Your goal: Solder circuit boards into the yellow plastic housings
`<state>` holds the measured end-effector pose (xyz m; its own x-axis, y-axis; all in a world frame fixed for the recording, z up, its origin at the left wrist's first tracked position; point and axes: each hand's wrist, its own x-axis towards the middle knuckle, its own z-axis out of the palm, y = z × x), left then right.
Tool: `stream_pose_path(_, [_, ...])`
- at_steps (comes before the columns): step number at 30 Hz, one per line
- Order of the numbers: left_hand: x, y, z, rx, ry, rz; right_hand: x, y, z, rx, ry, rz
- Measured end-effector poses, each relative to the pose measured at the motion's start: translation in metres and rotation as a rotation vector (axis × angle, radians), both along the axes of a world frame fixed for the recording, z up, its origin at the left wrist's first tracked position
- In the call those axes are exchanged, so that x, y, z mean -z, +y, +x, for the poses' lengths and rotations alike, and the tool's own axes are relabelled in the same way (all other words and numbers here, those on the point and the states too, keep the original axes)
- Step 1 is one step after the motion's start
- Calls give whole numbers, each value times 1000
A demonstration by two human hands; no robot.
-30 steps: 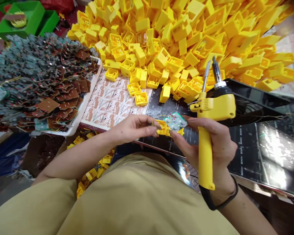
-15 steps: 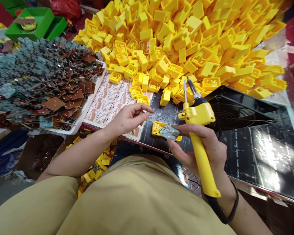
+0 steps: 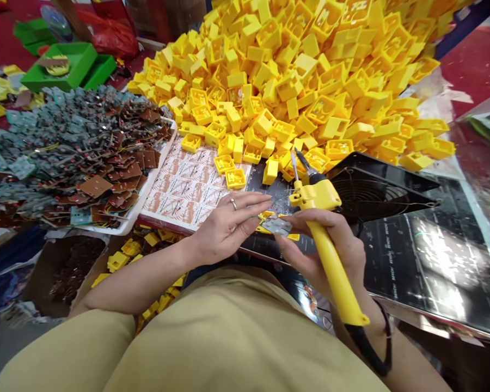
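Note:
My right hand (image 3: pixel 335 245) is wrapped round the yellow handle of a soldering gun (image 3: pixel 324 234), whose metal tip and feed tube point away from me. Between the thumb and forefinger of that same hand is a small grey-green circuit board (image 3: pixel 278 225). Beneath the board, a yellow plastic housing (image 3: pixel 262 228) lies on the black work surface, partly covered. My left hand (image 3: pixel 228 226), with a ring on one finger, has its fingers stretched out just left of the board. Whether its fingertips touch the board or the housing I cannot tell.
A large heap of yellow housings (image 3: pixel 269 87) fills the back. At left, a white tray (image 3: pixel 145 198) is piled with circuit boards (image 3: pixel 73 147). A black fan (image 3: pixel 375 190) stands right of the soldering gun. Green boxes (image 3: pixel 65 68) sit far left, and a cardboard box (image 3: pixel 44 272) below.
My left hand has moved right, towards the circuit board, and its fingers have straightened. The right hand keeps the soldering gun and board, with the board tilted flatter. The camera view has shifted.

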<state>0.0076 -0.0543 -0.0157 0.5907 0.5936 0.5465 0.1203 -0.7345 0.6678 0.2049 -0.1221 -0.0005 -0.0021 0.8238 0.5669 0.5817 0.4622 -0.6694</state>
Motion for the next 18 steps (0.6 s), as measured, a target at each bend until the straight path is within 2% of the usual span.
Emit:
stream_pose_path(4, [-10,0,7,-21,-72,-127,-2,-4,-3,45,-168,60])
stream_pose_path(6, [-11,0,10,-26,-100,-247,-2,-6,-3,62,-251,86])
stream_pose_path(9, [-8,-1,16,-27,-204,-561,0,-5,-3,56,-361,205])
stream_pose_path(15, [-7,2,32,8,-679,-1404,21,0,-7,47,-414,395])
stream_pose_path(17, [-14,8,29,-56,-683,-1517,27,0,-4,30,-384,396])
stream_pose_path(18, [-18,12,24,-92,-642,-1503,29,1,-1,13,-357,375])
